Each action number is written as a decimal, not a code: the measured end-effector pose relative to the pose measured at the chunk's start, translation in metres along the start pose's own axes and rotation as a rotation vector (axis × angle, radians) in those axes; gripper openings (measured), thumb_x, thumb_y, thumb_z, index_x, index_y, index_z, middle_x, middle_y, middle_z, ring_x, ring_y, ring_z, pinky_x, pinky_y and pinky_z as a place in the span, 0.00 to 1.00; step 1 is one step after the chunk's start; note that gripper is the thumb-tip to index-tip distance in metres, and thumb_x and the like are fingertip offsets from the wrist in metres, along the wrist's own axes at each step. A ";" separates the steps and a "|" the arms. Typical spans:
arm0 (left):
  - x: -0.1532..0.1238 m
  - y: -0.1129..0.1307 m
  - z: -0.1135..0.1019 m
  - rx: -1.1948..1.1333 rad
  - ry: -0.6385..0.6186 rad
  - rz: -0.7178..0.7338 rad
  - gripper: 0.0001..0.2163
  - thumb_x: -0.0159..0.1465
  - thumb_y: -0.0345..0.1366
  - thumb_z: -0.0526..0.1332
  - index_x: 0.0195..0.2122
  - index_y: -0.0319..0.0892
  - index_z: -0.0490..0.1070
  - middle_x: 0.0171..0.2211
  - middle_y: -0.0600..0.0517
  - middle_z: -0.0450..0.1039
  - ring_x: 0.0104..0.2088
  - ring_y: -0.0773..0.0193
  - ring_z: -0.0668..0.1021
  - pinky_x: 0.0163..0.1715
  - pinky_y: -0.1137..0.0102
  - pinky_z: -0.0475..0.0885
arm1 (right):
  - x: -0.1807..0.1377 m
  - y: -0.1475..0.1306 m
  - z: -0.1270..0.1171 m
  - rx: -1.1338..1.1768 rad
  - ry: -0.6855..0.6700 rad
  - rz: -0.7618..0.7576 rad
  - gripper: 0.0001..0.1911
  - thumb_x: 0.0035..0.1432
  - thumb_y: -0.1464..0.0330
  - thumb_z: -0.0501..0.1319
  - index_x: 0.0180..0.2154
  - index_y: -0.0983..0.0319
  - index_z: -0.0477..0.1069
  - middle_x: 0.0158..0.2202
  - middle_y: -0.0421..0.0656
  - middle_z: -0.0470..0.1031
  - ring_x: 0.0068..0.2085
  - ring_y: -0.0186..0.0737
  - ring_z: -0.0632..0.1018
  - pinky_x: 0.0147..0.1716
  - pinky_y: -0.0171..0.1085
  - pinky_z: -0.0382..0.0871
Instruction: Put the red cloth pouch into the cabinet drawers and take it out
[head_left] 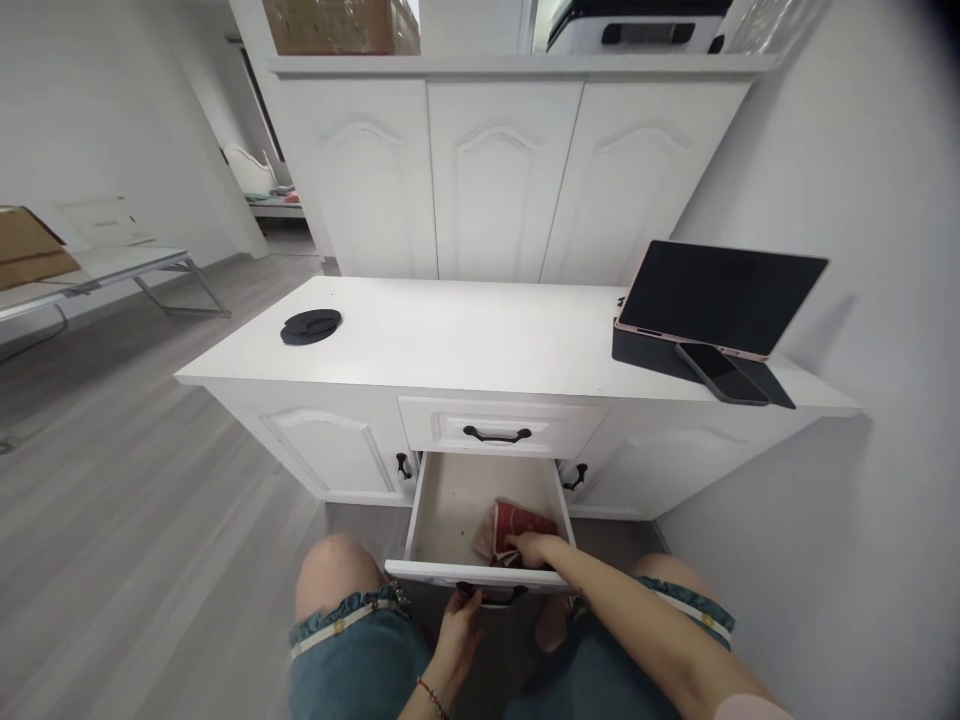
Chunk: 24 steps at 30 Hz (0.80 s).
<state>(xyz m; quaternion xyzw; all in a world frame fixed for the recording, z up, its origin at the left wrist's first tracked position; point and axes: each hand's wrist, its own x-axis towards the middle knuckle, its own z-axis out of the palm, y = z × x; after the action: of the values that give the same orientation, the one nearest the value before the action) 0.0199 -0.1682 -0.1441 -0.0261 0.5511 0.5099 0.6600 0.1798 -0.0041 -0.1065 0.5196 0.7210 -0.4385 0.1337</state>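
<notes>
The lower drawer point(442, 500) of the white cabinet is pulled out over my knees. My left hand point(459, 628) is closed on the left end of its black drawer handle point(504, 598), below the front panel. Inside the drawer, my right hand point(534, 548) reaches in from the right, fingers bent down onto a red packet point(517, 518) with a paler pink, see-through part on its left. The packet lies near the drawer's front right corner. My right fingertips and whatever is under them are partly hidden.
Above is a shut upper drawer point(435, 425). On the white countertop point(465, 330) lie a black folded item point(311, 326) at left, and a tablet point(720, 295) on a stand with a phone point(720, 372) at right. Cabinet doors flank the drawers; a wall point(885, 300) rises at right.
</notes>
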 end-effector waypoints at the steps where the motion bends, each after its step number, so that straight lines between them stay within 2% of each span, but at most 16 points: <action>1: 0.000 -0.001 -0.001 -0.003 -0.004 0.002 0.12 0.46 0.34 0.71 0.29 0.45 0.71 0.35 0.50 0.74 0.46 0.53 0.75 0.40 0.64 0.70 | 0.003 -0.001 0.002 -0.008 -0.012 -0.004 0.21 0.32 0.80 0.64 0.32 0.57 0.77 0.34 0.42 0.79 0.42 0.50 0.78 0.48 0.47 0.64; 5: 0.000 -0.004 -0.002 -0.036 -0.055 -0.013 0.16 0.43 0.38 0.74 0.31 0.44 0.73 0.35 0.49 0.77 0.40 0.56 0.77 0.39 0.65 0.70 | 0.013 -0.016 0.011 -0.027 -0.039 -0.038 0.22 0.29 0.83 0.63 0.29 0.56 0.77 0.32 0.40 0.78 0.44 0.52 0.77 0.51 0.50 0.61; 9: -0.002 -0.004 0.001 -0.040 -0.052 -0.027 0.19 0.37 0.41 0.76 0.27 0.43 0.72 0.32 0.50 0.78 0.34 0.60 0.77 0.40 0.64 0.69 | 0.021 -0.043 0.018 -0.050 -0.064 -0.100 0.24 0.28 0.83 0.64 0.28 0.53 0.78 0.32 0.39 0.78 0.45 0.53 0.76 0.52 0.50 0.60; 13: -0.005 -0.002 0.003 -0.037 -0.041 -0.046 0.20 0.35 0.42 0.77 0.26 0.43 0.71 0.32 0.50 0.78 0.36 0.58 0.78 0.40 0.63 0.69 | 0.028 -0.069 0.024 -0.080 -0.068 -0.153 0.23 0.29 0.80 0.67 0.30 0.52 0.79 0.32 0.40 0.79 0.44 0.54 0.77 0.50 0.50 0.62; 17: -0.008 0.000 0.003 -0.027 -0.073 -0.041 0.21 0.35 0.45 0.76 0.27 0.43 0.72 0.34 0.48 0.78 0.39 0.55 0.77 0.39 0.63 0.68 | 0.037 -0.085 0.031 -0.111 -0.033 -0.210 0.26 0.30 0.80 0.66 0.34 0.51 0.79 0.32 0.40 0.79 0.41 0.52 0.78 0.44 0.46 0.66; 20: -0.010 0.002 0.003 -0.011 -0.083 -0.039 0.22 0.35 0.46 0.76 0.27 0.43 0.72 0.36 0.48 0.78 0.40 0.54 0.77 0.40 0.63 0.67 | 0.044 -0.092 0.036 -0.155 0.020 -0.253 0.17 0.37 0.77 0.65 0.32 0.52 0.79 0.35 0.42 0.80 0.42 0.52 0.78 0.43 0.46 0.66; 22: -0.011 0.004 0.004 0.007 -0.085 -0.035 0.22 0.35 0.46 0.75 0.28 0.43 0.72 0.37 0.47 0.78 0.40 0.54 0.77 0.39 0.64 0.67 | 0.048 -0.095 0.038 -0.199 0.060 -0.287 0.10 0.44 0.72 0.64 0.30 0.54 0.79 0.38 0.44 0.79 0.44 0.52 0.77 0.44 0.46 0.66; 24: -0.011 0.004 0.004 0.030 -0.068 -0.037 0.22 0.35 0.46 0.75 0.29 0.43 0.72 0.35 0.48 0.77 0.38 0.55 0.77 0.38 0.64 0.67 | 0.052 -0.098 0.038 -0.252 0.093 -0.334 0.06 0.48 0.70 0.64 0.29 0.55 0.79 0.42 0.45 0.78 0.48 0.53 0.75 0.46 0.46 0.65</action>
<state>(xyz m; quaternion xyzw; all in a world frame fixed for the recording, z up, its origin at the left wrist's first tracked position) 0.0212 -0.1708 -0.1318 -0.0090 0.5351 0.4899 0.6881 0.0632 -0.0076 -0.1138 0.3919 0.8516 -0.3364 0.0897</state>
